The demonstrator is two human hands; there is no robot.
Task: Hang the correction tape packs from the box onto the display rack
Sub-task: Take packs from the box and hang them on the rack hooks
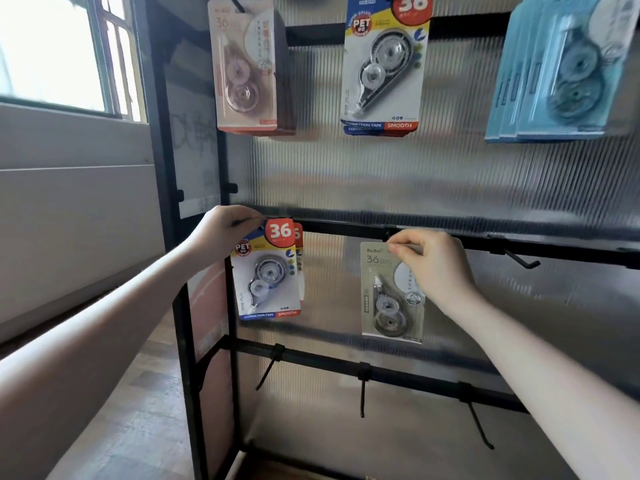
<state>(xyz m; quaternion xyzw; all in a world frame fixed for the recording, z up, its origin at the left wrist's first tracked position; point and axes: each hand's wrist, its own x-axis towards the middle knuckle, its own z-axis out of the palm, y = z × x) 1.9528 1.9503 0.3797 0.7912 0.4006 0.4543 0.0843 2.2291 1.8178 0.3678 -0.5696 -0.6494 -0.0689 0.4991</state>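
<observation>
At the middle bar [346, 230] of the display rack [162, 168], the left hand [221, 230] pinches the top of a blue-and-yellow correction tape pack [268, 271] near the rack's left edge, a second like pack just behind it. The right hand [436, 268] pinches the top of a grey pack [388, 299] mid-bar. Three groups of packs hang from the top bar; the bottom bar's hooks [362, 393] are bare.

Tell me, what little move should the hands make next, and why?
Probably slide each pack's top hole back onto its hook on the middle bar, then let go. The left hand pinches the top of the colourful pack and the right hand pinches the grey pack, both held right at that bar.
</observation>
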